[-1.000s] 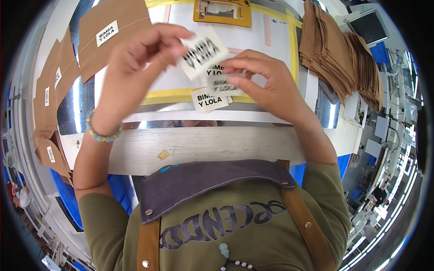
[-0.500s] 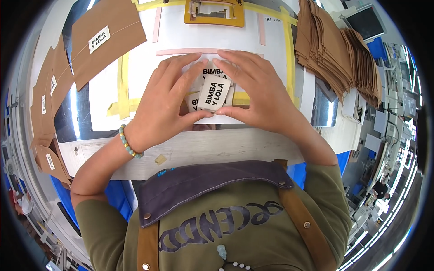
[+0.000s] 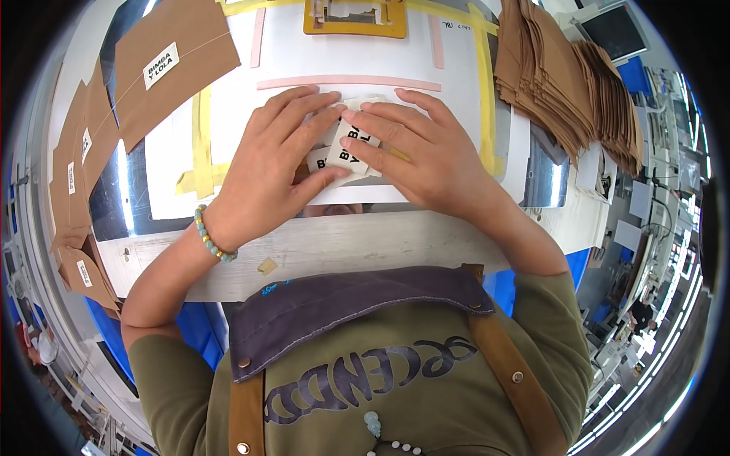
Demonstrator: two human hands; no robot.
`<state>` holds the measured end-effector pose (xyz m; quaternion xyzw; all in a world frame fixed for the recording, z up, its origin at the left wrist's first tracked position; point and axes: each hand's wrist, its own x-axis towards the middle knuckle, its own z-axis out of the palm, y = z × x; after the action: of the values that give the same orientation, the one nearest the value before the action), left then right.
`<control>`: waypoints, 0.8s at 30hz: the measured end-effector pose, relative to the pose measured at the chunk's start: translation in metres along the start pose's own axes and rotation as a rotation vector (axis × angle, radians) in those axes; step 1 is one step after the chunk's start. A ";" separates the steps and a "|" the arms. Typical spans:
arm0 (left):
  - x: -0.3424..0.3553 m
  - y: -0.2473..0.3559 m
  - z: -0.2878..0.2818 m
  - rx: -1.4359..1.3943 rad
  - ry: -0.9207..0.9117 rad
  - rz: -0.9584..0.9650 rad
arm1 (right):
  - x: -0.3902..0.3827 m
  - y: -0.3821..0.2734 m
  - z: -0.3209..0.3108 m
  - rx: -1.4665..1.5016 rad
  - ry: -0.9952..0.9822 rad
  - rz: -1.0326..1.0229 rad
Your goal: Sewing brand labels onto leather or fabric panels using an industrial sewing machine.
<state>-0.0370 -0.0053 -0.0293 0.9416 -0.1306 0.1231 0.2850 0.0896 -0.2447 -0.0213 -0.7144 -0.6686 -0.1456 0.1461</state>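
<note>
Cups both bare hands around a small, loose pile of white rectangular cards with bold black print [image 3: 348, 162], low on a flat white sheet [image 3: 304, 53] bordered with strips of yellow tape [image 3: 485, 91]. Sets the left hand [image 3: 262, 156] along the pile's left side, back upward, with the thumb stretched by the near edge and the fingers curved over the far end. Lays the right hand [image 3: 437, 152] over the pile's right side, with fingers slanting across the tilted uppermost card and hiding part of the print. Touches the cards with both hands, with the fingertips close together near the far end; cannot tell, for either grip, a closed grasp from a light press. Wears a bracelet of pale green and yellow beads [image 3: 208, 243] on the left wrist. Faces, just beyond the fingers, a long thin pink strip [image 3: 350, 81] and, farther off, a flat yellow rectangular frame [image 3: 356, 30]. Has a large brown paper envelope with a white label [image 3: 198, 68] to the left, and a fanned stack of brown paper envelopes [image 3: 544, 76] to the right. Shows, nearer the body, a pale wood-grained tabletop [image 3: 395, 239] with a small tan scrap [image 3: 267, 265].
</note>
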 end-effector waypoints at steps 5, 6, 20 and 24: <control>0.000 0.002 0.000 -0.004 0.003 0.011 | 0.006 -0.001 -0.002 -0.059 0.143 0.009; 0.000 0.002 0.000 0.003 0.005 0.012 | 0.007 -0.002 -0.002 -0.103 0.204 0.024; 0.001 0.002 -0.005 -0.131 0.048 0.037 | 0.003 -0.002 -0.002 0.352 0.085 0.267; -0.001 -0.001 -0.005 -0.137 0.060 0.133 | 0.002 -0.002 0.001 0.353 0.086 0.253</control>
<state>-0.0380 -0.0019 -0.0262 0.9050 -0.1921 0.1609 0.3438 0.0880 -0.2427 -0.0217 -0.7490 -0.5820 -0.0372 0.3145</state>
